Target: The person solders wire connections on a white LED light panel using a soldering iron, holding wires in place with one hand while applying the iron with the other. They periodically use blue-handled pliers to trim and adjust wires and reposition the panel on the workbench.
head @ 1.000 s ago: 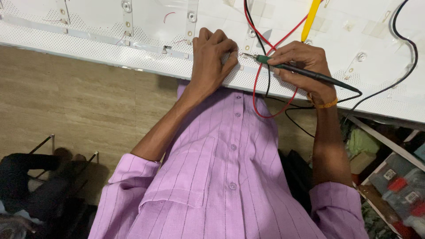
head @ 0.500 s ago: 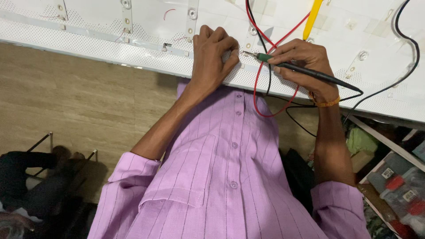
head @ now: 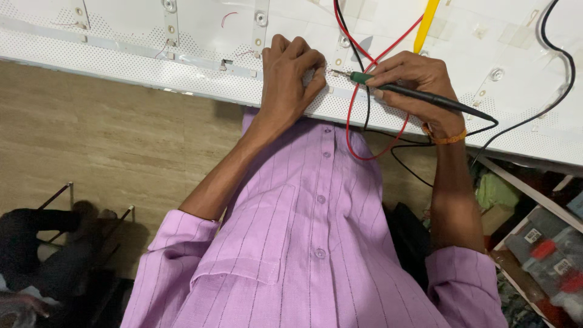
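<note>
both hands work at the white backlight panel (head: 200,58): the right hand (head: 419,82) grips a soldering iron (head: 425,96), tip near the curled left hand (head: 291,73), which perhaps pinches a wire; the joint looks unfinished.

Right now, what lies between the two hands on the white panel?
In the head view, the soldering iron tip bridges the gap between left hand and right hand over white panel.

The white panel (head: 182,58) runs off the top, left and right edges. Beside it, the left hand (head: 290,76) hides whatever its curled fingertips press (a wire, perhaps). Bins (head: 546,249) below the panel's right end are blurred.
</note>
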### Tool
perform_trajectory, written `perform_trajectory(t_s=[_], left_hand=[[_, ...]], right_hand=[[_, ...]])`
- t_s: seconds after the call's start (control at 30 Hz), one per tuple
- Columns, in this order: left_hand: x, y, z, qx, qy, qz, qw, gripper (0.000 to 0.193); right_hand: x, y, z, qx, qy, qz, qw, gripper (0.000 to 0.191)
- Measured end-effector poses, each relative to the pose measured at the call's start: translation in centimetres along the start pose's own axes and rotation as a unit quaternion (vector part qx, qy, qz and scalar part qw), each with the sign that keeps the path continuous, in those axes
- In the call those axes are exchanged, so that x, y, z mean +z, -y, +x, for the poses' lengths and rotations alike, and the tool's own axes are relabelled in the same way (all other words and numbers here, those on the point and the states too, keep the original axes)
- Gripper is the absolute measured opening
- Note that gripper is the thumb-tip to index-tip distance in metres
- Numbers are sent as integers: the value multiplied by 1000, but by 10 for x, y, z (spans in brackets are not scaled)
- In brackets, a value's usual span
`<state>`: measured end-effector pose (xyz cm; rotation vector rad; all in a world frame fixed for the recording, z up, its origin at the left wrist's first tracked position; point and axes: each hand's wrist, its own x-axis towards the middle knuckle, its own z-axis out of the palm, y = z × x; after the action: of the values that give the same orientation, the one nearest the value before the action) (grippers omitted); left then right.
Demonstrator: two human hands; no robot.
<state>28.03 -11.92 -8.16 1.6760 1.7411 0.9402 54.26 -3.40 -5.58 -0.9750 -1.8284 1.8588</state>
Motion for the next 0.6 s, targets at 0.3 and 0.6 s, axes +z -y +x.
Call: perform_trajectory(t_s=[0.3,0.6], left_hand=[[0,-1,0,12,-5,3,1000,13],[0,-3,-1,8,3,4,1000,11]], right_hand=[[-1,0,-1,11,-6,5,1000,27],[1,3,-1,17,-14,-7,1000,24]])
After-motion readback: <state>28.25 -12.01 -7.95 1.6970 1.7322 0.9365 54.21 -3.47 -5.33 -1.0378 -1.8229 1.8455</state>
